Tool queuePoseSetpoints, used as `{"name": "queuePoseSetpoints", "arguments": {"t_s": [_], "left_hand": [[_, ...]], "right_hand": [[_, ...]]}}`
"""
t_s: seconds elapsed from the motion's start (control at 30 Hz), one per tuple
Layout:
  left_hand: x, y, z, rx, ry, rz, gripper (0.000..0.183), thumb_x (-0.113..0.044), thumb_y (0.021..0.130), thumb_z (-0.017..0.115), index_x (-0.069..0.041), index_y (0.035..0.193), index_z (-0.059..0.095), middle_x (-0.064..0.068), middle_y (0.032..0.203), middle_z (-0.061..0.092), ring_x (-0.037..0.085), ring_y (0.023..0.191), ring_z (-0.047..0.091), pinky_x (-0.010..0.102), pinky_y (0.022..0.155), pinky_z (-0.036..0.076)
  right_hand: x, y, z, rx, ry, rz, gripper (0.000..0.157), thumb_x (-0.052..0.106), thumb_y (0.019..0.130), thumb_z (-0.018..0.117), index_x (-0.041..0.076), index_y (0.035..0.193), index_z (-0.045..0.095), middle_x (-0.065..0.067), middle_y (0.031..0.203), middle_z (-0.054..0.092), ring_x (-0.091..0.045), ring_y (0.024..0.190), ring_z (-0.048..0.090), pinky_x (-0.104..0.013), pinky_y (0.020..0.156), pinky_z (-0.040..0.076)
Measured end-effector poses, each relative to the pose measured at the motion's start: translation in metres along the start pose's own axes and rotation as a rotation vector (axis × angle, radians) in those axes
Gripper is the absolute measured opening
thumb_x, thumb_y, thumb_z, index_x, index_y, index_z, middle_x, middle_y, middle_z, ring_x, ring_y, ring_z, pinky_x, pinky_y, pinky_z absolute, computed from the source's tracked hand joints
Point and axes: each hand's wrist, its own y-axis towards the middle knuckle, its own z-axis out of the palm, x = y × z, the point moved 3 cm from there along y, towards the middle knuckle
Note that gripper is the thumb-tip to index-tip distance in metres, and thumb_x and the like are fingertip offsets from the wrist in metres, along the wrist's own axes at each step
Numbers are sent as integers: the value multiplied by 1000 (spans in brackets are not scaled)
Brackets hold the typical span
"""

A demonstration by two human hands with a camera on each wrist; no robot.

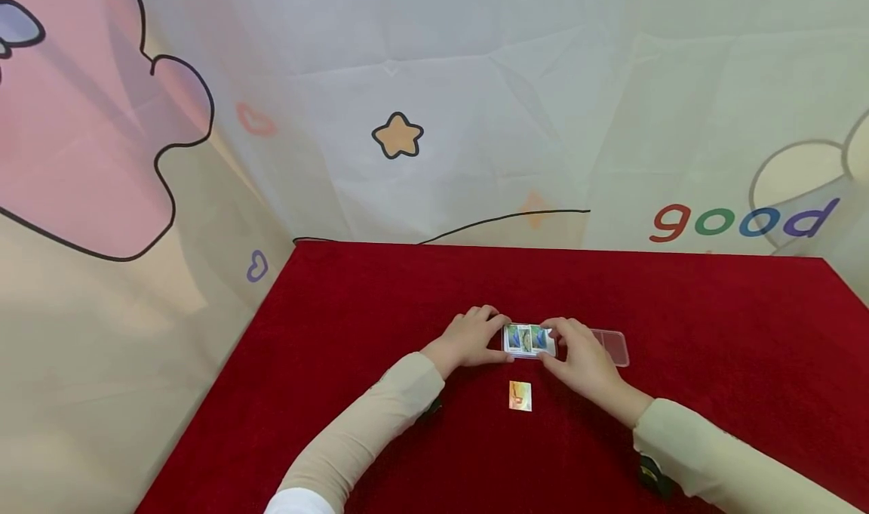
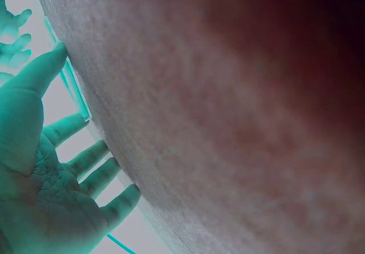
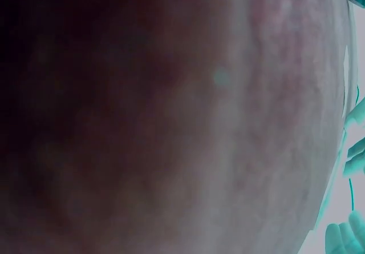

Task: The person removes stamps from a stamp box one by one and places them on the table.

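Note:
On the red cloth lies a small clear plastic case [image 1: 504, 342]. A picture card [image 1: 526, 339] with blue and green panels and a white border shows on top of it. My left hand [image 1: 471, 339] holds the case's left end, thumb at the near edge and fingers at the far edge. In the left wrist view the left hand [image 2: 51, 168] has its fingers spread around the case's edge [image 2: 74, 88]. My right hand [image 1: 582, 357] holds the right end between thumb and fingertips, partly covering it. The right wrist view is mostly blocked by a dark blur.
A clear plastic lid [image 1: 616, 348] lies flat beside my right hand, partly behind it. A small orange and yellow card [image 1: 520, 396] lies nearer me, below the case. The red cloth [image 1: 380, 287] reaches back to a printed fabric backdrop [image 1: 475, 121].

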Motion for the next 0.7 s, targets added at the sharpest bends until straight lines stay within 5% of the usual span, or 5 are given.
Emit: {"name": "queuePoseSetpoints", "arguments": {"t_s": [0.7], "left_hand": [[-1,-2,-2,8,4,-5,64,-54,87,60,-23,140,45,4,140,44,20,129,41,39,103,39]], "right_hand": [[-7,15,-1,17,-41,-75,40,8,79,73,-1,116,59,-16,105,58,-31,97,52,-47,81,48]]}}
